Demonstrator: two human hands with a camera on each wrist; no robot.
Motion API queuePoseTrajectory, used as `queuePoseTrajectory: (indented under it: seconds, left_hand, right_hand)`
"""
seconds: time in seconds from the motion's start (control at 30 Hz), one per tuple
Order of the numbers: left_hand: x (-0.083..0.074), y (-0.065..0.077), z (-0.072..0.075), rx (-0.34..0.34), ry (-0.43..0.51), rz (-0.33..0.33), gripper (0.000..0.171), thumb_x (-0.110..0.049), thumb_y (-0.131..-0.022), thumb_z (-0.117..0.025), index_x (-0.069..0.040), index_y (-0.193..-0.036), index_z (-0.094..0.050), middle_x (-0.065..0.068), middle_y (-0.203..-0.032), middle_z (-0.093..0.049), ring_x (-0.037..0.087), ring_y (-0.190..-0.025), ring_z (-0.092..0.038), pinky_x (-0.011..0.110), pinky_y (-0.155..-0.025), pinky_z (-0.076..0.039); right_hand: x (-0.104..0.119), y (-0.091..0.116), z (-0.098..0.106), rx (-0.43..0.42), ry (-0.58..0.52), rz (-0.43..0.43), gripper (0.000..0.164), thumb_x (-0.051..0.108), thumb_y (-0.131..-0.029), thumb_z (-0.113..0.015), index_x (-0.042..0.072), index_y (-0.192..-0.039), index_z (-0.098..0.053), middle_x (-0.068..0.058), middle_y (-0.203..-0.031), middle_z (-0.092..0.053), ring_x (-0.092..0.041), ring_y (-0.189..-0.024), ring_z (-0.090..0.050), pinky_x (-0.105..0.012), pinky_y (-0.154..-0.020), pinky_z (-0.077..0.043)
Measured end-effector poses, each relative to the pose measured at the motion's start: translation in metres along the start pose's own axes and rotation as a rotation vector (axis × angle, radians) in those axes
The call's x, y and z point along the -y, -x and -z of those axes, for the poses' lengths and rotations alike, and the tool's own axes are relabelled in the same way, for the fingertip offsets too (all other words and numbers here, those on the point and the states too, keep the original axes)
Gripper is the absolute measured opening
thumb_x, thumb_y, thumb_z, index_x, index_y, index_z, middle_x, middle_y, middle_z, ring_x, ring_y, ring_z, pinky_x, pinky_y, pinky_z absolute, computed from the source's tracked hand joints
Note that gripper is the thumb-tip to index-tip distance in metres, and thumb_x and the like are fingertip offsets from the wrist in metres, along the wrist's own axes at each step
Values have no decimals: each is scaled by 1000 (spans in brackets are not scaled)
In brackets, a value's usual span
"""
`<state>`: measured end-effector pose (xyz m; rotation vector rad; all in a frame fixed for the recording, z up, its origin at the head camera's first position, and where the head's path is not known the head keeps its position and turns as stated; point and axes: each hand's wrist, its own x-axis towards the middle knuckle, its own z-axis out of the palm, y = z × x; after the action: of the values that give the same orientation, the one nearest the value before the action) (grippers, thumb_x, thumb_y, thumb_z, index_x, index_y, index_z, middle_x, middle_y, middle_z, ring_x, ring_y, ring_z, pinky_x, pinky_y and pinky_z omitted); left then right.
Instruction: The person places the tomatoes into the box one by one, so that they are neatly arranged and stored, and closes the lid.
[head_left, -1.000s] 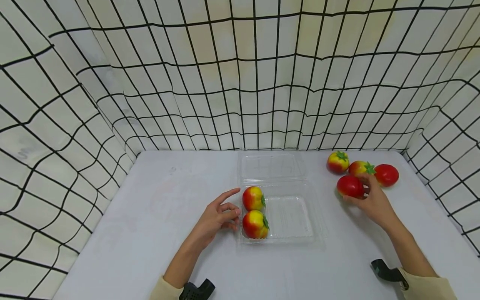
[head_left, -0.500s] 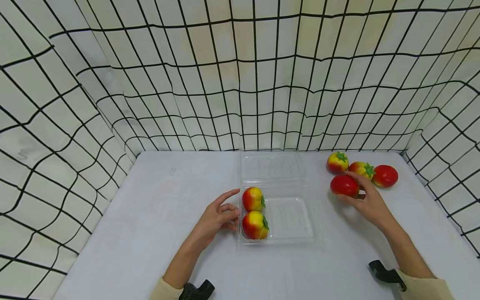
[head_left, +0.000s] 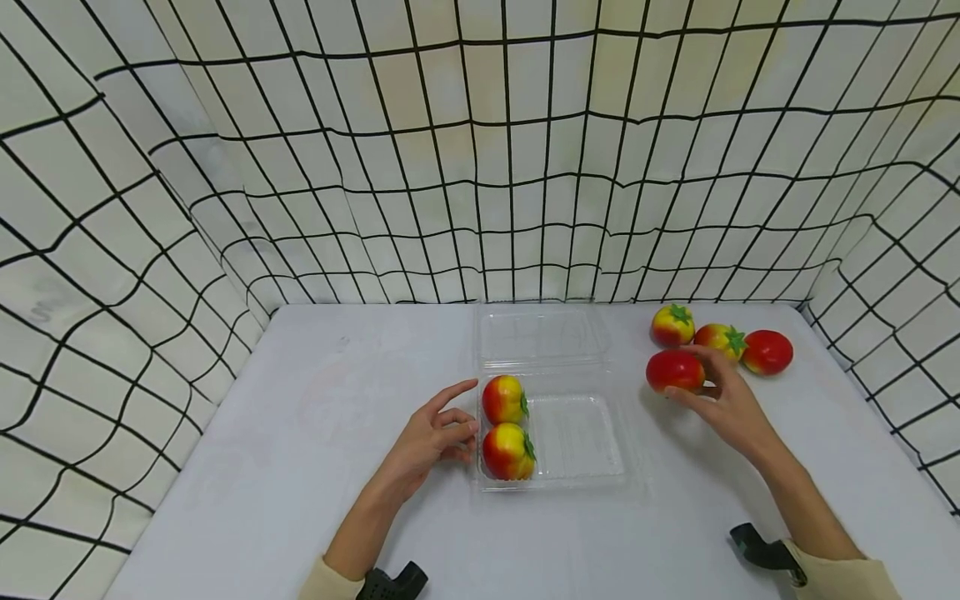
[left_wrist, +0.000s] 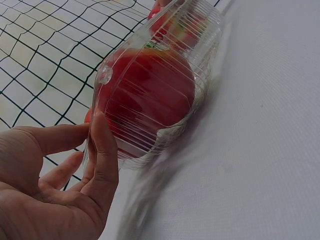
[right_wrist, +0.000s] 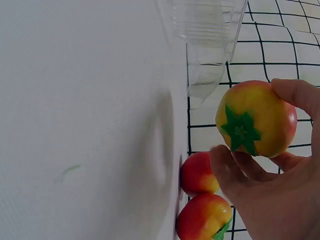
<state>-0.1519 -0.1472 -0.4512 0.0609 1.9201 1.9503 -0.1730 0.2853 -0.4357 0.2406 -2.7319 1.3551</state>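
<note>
My right hand (head_left: 723, 404) grips a red-and-yellow toy tomato (right_wrist: 257, 120) between thumb and fingers, held above the table to the right of the container. Its green star-shaped leaf faces the right wrist camera; in the head view only its red side shows. At the left wall of the clear plastic container (head_left: 577, 442), my left hand (head_left: 435, 433) pinches the edge between thumb and fingers, seen closely in the left wrist view. Two more toy tomatoes, a rear one (head_left: 504, 399) and a front one (head_left: 508, 451), sit inside along that left side.
Toward the table's back right lie three other toy tomatoes: one at the left (head_left: 672, 325), one in the middle (head_left: 718, 337) and one red side up (head_left: 767, 352). The container's lid (head_left: 542, 335) lies folded back behind it. Black netting (head_left: 510, 150) hangs around the white table (head_left: 322, 400).
My right hand has carried the toy tomato leftward, away from the group at the back right and toward the container. The left hand has stayed at the container's edge.
</note>
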Motion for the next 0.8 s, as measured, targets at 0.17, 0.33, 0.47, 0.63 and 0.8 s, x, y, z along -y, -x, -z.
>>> queuePoseTrajectory:
  seconds: [0.17,0.33,0.47,0.63,0.8]
  left_hand:
    - [0,0,0,-3,-5,3,65,-11,-102,-66,-20,-160,-39,0,-91,-65,14,-73,-66,26,-74,-64]
    - [0,1,0,0,-5,0,64,-11,-102,-66,-20,-160,-40,0,-91,-64,14,-73,-66,26,-74,-64]
    - [0,1,0,1,-6,-3,64,-11,-102,-65,-20,-160,-40,0,-91,-64,14,-73,-66,26,-73,-64]
    - [1,2,0,-4,1,3,64,-11,-102,-65,-21,-159,-40,0,-89,-64,14,-72,-66,27,-73,-64]
    - [0,2,0,-10,5,10,63,-10,-102,-65,-22,-159,-41,1,-90,-64,15,-73,-65,28,-74,-64]
  right_hand:
    - [5,1,-2,26,-49,7,73,21,-96,-74,6,-156,-36,-26,-151,-45,-44,-133,-49,-3,-84,-47]
    - [10,-1,-5,50,-61,-1,74,21,-95,-75,8,-157,-36,-26,-156,-40,-52,-138,-45,-5,-83,-47]
    - [14,0,-8,56,-81,-6,77,21,-95,-75,9,-159,-35,-26,-159,-36,-53,-140,-42,-5,-83,-47]
    - [19,0,-13,36,-111,32,76,18,-95,-75,11,-159,-34,-24,-156,-39,-44,-136,-47,-4,-85,-48]
    - [24,-1,-18,23,-108,64,71,17,-95,-75,12,-156,-38,-20,-150,-48,-9,-124,-50,-6,-87,-51]
